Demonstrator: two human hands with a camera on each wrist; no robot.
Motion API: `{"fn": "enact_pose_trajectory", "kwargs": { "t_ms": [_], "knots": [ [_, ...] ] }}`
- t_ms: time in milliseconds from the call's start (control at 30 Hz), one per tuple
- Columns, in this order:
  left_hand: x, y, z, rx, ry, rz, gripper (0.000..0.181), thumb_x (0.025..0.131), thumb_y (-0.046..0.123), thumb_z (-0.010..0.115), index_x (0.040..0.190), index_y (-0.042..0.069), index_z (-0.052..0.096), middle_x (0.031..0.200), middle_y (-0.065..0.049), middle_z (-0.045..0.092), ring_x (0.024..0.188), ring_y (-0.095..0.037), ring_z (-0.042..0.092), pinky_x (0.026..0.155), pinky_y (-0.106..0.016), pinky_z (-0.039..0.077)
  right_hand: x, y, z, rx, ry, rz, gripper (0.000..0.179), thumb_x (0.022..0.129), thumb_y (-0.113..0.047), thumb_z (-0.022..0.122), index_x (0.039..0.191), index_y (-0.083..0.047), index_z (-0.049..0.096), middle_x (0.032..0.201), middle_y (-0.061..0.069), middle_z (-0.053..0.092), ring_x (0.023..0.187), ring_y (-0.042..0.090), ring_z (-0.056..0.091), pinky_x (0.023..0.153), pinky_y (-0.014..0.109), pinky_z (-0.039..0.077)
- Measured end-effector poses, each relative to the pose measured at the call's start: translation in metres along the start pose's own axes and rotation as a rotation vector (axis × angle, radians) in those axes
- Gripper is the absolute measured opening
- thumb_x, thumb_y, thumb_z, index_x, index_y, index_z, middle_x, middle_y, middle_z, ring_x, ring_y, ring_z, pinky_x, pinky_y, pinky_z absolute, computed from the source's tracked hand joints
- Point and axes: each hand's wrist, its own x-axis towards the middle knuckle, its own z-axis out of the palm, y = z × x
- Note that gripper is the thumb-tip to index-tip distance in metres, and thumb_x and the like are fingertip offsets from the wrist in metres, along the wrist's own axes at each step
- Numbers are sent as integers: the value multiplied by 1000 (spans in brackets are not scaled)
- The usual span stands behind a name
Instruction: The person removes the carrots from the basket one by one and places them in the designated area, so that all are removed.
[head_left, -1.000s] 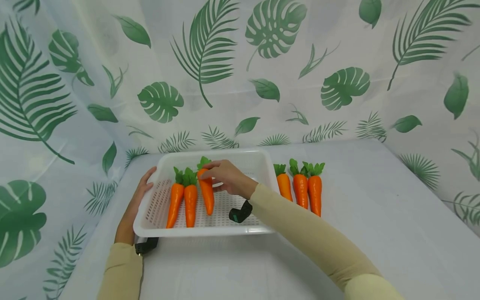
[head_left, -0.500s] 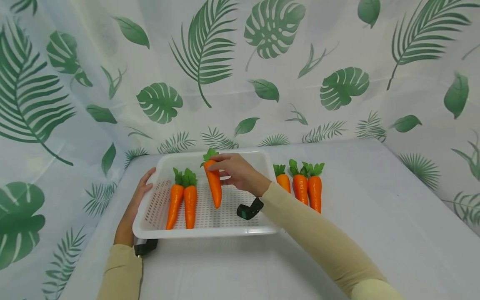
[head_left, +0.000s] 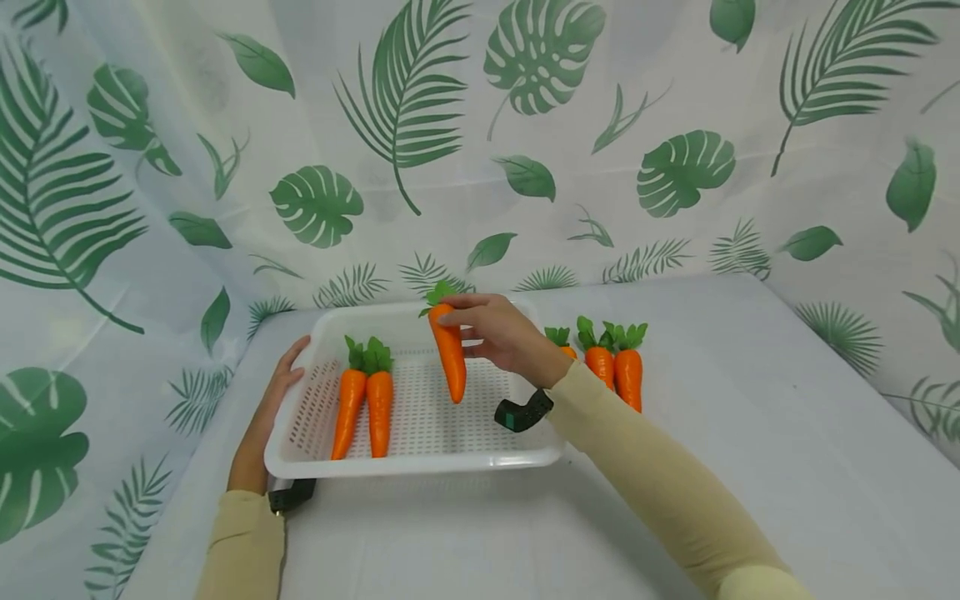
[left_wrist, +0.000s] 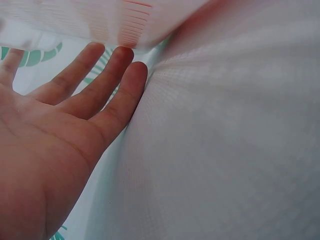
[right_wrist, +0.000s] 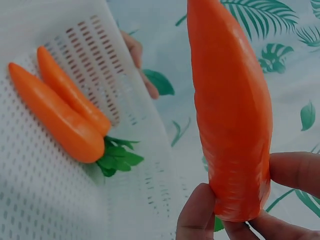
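Note:
My right hand (head_left: 504, 333) pinches a carrot (head_left: 452, 354) near its leafy top, holding it tip down above the white basket (head_left: 480, 461). In the right wrist view that carrot (right_wrist: 232, 115) is large, with thumb and fingers on either side of its thick end. Two more carrots (head_left: 380, 414) lie side by side in the basket's left part. At the basket's left side rests my left hand (head_left: 279, 387); the left wrist view has its fingers (left_wrist: 92, 95) nearly straight, with fingertips at the basket wall (left_wrist: 100, 22).
Right of the basket, several carrots (head_left: 628, 379) lie on the white table cloth (head_left: 750, 400), partly hidden by the right forearm. A leaf-print curtain (head_left: 450, 167) hangs behind and at both sides. Each wrist wears a black camera (head_left: 522, 411).
My right hand has lifted the carrot up and to the right, away from the two carrots in the basket. The left hand stays at the basket's side.

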Motion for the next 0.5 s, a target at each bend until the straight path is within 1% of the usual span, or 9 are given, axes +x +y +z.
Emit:
{"fn": "enact_pose_trajectory", "kwargs": {
  "t_ms": [100,167,233,333,467,500],
  "knots": [
    [0,0,0,9,-6,12,61,118,25,28,172,8,5,174,-20,10,144,-19,33,106,-17,36,-3,0,-7,20,12,-6,48,104,-11,69,150,-3,60,140,16,62,123,38,59,106,54,51],
    [1,0,0,-12,-5,-4,62,118,26,28,173,10,4,174,-20,10,145,-21,32,108,-19,36,-5,1,-11,25,18,-13,48,104,-11,68,151,-4,59,141,16,62,125,39,59,107,55,50],
    [2,1,0,-49,5,-36,62,118,28,29,173,11,4,173,-19,12,144,-21,34,108,-21,37,-6,2,-16,29,25,-17,48,105,-11,68,151,-3,59,142,17,61,126,40,58,107,55,50],
    [1,2,1,-51,17,-69,63,118,28,28,173,13,4,174,-18,14,143,-19,35,109,-23,37,-7,4,-21,20,29,-21,47,105,-11,67,151,-3,58,143,17,60,127,39,57,108,55,49],
    [2,2,1,-57,29,-85,63,117,27,29,173,14,4,174,-17,12,145,-21,34,110,-25,37,-9,5,-28,25,29,-26,46,106,-12,66,150,-2,58,143,17,59,127,39,58,107,54,50],
    [2,1,0,-67,35,-75,62,117,26,30,173,14,6,173,-16,14,142,-18,37,109,-23,38,-10,5,-30,28,30,-25,46,106,-12,67,150,-2,58,143,17,59,127,39,57,107,54,50]
  ]
}}
